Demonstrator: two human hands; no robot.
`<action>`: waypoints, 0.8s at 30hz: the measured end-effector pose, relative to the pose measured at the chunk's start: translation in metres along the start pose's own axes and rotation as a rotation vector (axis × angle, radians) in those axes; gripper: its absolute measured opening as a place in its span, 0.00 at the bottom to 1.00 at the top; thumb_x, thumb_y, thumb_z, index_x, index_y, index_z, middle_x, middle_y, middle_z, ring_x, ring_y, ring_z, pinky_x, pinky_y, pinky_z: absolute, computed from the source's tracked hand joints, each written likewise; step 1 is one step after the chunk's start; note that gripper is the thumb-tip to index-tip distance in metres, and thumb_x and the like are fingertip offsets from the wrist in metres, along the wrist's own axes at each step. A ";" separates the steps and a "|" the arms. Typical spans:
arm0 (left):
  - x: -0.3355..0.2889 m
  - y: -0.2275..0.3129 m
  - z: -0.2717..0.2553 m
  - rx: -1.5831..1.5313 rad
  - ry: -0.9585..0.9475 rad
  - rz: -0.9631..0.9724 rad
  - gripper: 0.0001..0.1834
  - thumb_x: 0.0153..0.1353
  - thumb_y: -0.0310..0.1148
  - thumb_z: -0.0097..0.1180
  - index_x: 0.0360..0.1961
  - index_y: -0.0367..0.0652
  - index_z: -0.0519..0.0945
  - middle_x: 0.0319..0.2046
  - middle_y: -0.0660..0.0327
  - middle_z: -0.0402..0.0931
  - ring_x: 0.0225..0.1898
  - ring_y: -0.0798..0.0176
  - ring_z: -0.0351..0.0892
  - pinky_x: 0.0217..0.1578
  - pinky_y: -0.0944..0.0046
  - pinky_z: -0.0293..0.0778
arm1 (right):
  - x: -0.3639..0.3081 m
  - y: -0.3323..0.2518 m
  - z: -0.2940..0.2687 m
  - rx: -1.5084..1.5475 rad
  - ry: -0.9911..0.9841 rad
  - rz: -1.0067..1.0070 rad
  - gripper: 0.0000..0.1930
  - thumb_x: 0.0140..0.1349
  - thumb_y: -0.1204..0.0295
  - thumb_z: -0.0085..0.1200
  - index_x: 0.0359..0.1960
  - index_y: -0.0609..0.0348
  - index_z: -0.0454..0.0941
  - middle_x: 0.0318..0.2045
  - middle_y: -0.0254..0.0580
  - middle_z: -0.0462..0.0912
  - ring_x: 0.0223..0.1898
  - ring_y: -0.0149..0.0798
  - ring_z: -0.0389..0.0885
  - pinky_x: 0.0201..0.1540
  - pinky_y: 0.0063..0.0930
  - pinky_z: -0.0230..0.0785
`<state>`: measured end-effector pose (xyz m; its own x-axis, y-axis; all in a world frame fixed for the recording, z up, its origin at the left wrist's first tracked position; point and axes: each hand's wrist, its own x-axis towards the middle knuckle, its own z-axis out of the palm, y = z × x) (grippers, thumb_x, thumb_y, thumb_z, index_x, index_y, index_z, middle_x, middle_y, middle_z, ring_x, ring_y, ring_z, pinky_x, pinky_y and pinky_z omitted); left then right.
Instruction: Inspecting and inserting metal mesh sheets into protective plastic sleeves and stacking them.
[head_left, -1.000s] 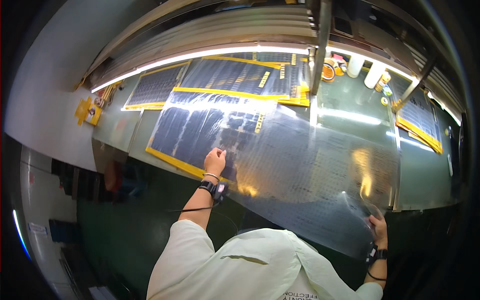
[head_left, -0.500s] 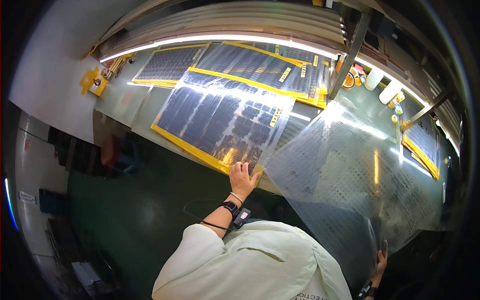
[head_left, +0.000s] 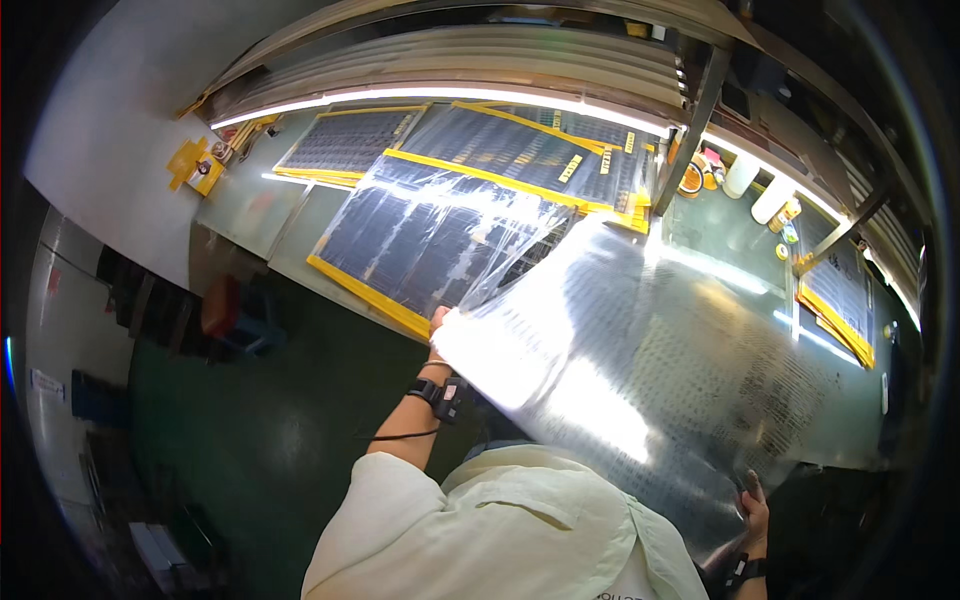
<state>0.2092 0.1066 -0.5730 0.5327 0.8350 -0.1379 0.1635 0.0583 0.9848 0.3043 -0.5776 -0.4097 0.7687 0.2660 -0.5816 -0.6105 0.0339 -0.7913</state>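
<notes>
My right hand (head_left: 755, 510) grips the lower right edge of a large translucent film sheet (head_left: 690, 340) covered with rows of small dark marks. The sheet bows and shines with glare in its left half. At its left corner my left hand (head_left: 438, 320) is closed at the front edge of a clear plastic sleeve (head_left: 430, 240) with yellow taped borders. Creases in the sleeve's raised clear cover run toward that hand, whose fingertips are mostly hidden. Part of the film lies over the right side of the sleeve, which holds dark panels.
More yellow-edged sleeves (head_left: 500, 145) lie behind on the table, with another stack (head_left: 835, 300) at the far right. A metal post (head_left: 690, 130) rises behind the film. White rolls (head_left: 772, 200) and tape (head_left: 690, 180) stand beside it. A stool (head_left: 235, 315) is at left.
The film sheet has moved left and now covers the sleeve's right part. My left hand has shifted left, and the sleeve's clear cover is lifted and creased. My right hand still holds the film.
</notes>
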 end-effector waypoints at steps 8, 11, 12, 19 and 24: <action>-0.021 0.042 -0.051 -0.300 -0.104 -0.249 0.12 0.63 0.39 0.45 0.27 0.44 0.70 0.20 0.70 0.66 0.22 0.75 0.64 0.25 0.74 0.63 | 0.037 -0.037 0.028 -0.079 -0.107 0.103 0.23 0.50 0.86 0.45 0.51 0.60 0.70 0.43 0.35 0.76 0.37 0.29 0.75 0.40 0.25 0.71; -0.028 0.043 -0.077 -0.307 -0.131 -0.225 0.11 0.63 0.39 0.45 0.26 0.45 0.70 0.20 0.70 0.66 0.22 0.76 0.64 0.25 0.75 0.63 | 0.047 -0.034 0.027 -0.100 -0.167 0.092 0.22 0.51 0.85 0.46 0.51 0.63 0.69 0.44 0.38 0.75 0.39 0.31 0.75 0.42 0.27 0.70; -0.028 0.048 -0.081 -0.233 -0.201 -0.192 0.10 0.63 0.37 0.46 0.26 0.45 0.71 0.21 0.71 0.66 0.23 0.77 0.64 0.25 0.76 0.62 | 0.048 -0.035 0.029 -0.085 -0.197 0.077 0.21 0.52 0.84 0.45 0.51 0.64 0.69 0.45 0.39 0.75 0.41 0.33 0.75 0.44 0.27 0.69; -0.046 0.094 -0.110 0.414 -0.274 0.118 0.11 0.60 0.34 0.47 0.22 0.40 0.70 0.16 0.67 0.63 0.22 0.73 0.62 0.24 0.71 0.61 | 0.067 0.001 0.049 0.006 -0.122 -0.105 0.21 0.57 0.78 0.45 0.55 0.64 0.64 0.50 0.40 0.72 0.48 0.35 0.71 0.51 0.23 0.62; -0.060 0.131 -0.093 0.748 -0.146 0.447 0.07 0.53 0.30 0.51 0.24 0.37 0.71 0.24 0.53 0.69 0.30 0.48 0.69 0.32 0.57 0.66 | 0.056 0.018 0.051 -0.081 0.052 -0.076 0.17 0.58 0.76 0.46 0.51 0.64 0.68 0.45 0.38 0.74 0.44 0.35 0.73 0.45 0.25 0.67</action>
<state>0.1219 0.1150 -0.4263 0.7692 0.6126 0.1817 0.3873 -0.6731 0.6300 0.3268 -0.5125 -0.4467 0.8224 0.2157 -0.5264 -0.5340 -0.0266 -0.8451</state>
